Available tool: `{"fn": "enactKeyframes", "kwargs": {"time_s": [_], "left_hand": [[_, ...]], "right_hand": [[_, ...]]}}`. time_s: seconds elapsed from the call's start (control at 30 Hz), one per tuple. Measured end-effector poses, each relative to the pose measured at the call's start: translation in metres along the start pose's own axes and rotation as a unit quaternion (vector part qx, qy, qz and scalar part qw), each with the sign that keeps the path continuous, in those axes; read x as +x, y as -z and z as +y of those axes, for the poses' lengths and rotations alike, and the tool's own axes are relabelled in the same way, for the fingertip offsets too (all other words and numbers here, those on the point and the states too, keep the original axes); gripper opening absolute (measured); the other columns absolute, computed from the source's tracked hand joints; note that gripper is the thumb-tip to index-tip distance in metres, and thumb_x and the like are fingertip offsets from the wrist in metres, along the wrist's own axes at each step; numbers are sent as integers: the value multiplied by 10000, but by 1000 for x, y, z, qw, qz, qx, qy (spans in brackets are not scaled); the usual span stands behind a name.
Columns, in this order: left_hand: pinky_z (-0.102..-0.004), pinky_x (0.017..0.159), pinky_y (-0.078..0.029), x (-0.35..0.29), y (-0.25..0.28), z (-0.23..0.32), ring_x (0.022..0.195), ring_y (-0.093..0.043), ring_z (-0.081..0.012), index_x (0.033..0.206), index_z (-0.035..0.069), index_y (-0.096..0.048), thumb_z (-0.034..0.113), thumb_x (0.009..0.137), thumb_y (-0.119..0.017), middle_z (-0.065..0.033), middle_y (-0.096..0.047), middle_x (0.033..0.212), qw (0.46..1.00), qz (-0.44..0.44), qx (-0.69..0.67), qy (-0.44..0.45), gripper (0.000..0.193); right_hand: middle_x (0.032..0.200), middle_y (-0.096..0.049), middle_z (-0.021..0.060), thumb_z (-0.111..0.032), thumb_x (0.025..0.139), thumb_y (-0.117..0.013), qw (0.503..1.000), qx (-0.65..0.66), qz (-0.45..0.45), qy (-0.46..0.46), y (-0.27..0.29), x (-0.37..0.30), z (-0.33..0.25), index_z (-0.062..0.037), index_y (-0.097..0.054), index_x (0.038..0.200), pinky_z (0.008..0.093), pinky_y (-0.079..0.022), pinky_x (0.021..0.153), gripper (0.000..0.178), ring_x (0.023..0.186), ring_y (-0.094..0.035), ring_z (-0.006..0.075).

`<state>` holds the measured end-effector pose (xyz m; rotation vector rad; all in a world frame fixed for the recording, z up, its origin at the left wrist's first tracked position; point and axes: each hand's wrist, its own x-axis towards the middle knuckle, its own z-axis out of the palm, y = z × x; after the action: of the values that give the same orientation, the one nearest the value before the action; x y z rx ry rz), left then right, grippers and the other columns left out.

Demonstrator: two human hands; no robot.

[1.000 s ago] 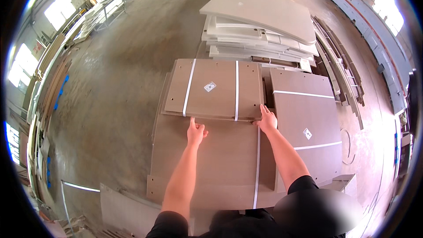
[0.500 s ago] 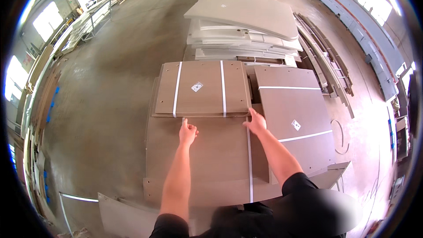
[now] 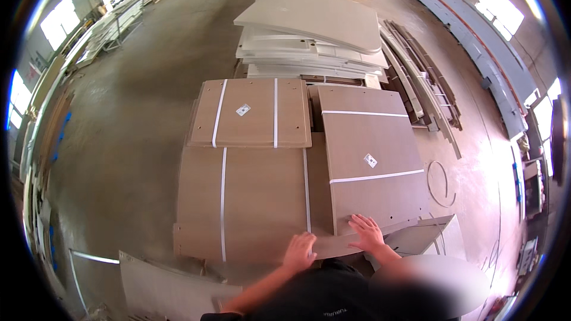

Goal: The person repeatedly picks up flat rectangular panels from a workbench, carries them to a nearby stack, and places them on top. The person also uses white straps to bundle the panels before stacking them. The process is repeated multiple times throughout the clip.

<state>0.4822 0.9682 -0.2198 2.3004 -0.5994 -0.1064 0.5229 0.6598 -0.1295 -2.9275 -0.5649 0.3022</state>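
Observation:
My right hand (image 3: 367,233) is open, its fingers spread over the near edge of the tall strapped panel bundle (image 3: 372,137) on the right. My left hand (image 3: 300,251) is by the near edge of the wide brown panel stack (image 3: 262,202), fingers loosely extended and holding nothing. Whether it touches the stack I cannot tell. At the far end of the wide stack lies a smaller bundle of brown panels (image 3: 253,128), bound by two white straps and marked with a small white label. White straps also cross the wide stack and the right bundle.
Beyond the bundles is a pile of pale boards (image 3: 315,18). Long narrow strips (image 3: 425,83) lie to its right. A loose strap loop (image 3: 437,181) rests on the floor at the right. Pale panels (image 3: 172,285) stand close by at the lower left.
Both hands have come back from the smaller bundle's near edge toward my body, the right one ending at the right bundle. The view has shifted, so the bundles sit farther left.

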Motion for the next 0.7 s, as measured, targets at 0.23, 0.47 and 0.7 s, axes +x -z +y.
{"fn": "enactKeyframes", "kwargs": {"time_s": [0.23,0.47,0.7], "left_hand": [[-537,1231,-234,22,-48,55,1491,-357,-301,1494,48,-450,319,875,-687,-133,-454,1558,996,-32,76,40,716],[-521,1264,-148,43,-82,84,1544,-254,-283,1548,39,-367,382,886,-644,-123,-343,1637,976,-105,177,74,796],[-491,1239,-250,49,-98,110,1495,-342,-308,1476,32,-447,282,874,-669,-158,-422,1576,981,-26,149,119,689]], "right_hand": [[1467,-577,-28,-305,778,-791,990,87,107,36,-43,-15,40,-205,-674,1289,462,-401,1165,534,1374,-509,206],[1410,-628,16,-297,819,-768,972,193,125,41,-54,-33,85,-171,-693,1261,448,-425,1147,466,1336,-557,213],[1315,-685,39,-234,836,-750,955,199,218,-33,-38,-98,212,-124,-734,1129,400,-496,1073,314,1261,-614,247]]}}
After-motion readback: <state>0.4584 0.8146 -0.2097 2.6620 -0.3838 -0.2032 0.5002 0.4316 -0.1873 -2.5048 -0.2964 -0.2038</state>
